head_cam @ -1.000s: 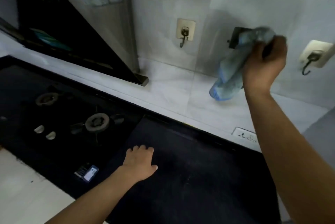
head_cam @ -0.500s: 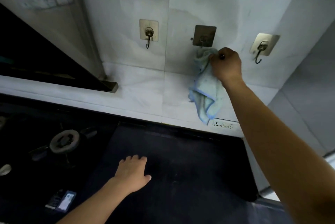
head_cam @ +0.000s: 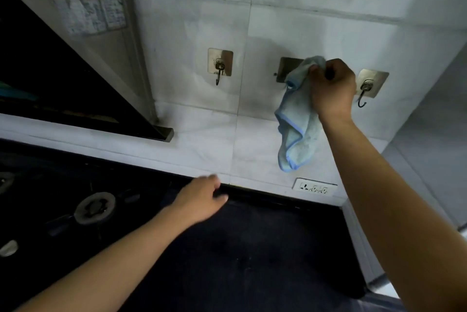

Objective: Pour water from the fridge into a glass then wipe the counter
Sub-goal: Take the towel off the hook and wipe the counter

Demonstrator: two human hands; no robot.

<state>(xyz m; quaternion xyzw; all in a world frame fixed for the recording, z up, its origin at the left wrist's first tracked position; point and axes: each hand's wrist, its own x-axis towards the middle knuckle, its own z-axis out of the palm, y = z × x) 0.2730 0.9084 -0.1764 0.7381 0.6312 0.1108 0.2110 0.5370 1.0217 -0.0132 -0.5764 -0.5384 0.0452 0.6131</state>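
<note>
Tiled wall point(head_cam: 189, 21), far | my right hand point(head_cam: 331, 87) clamped on cloth point(head_cam: 298, 122) at middle hook point(head_cam: 288, 66) | left hand point(head_cam: 202, 198) loose, empty, over table point(head_cam: 252, 248) | advice: seat loop fully before letting go.

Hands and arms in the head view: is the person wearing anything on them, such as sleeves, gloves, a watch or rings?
Nothing worn that shows. The left hand and right hand are bare, with no gloves, and both forearms are uncovered up to the frame's edge, with no sleeve, watch or wristband in view. The left hand is slightly blurred, so a thin ring could be missed.
</note>
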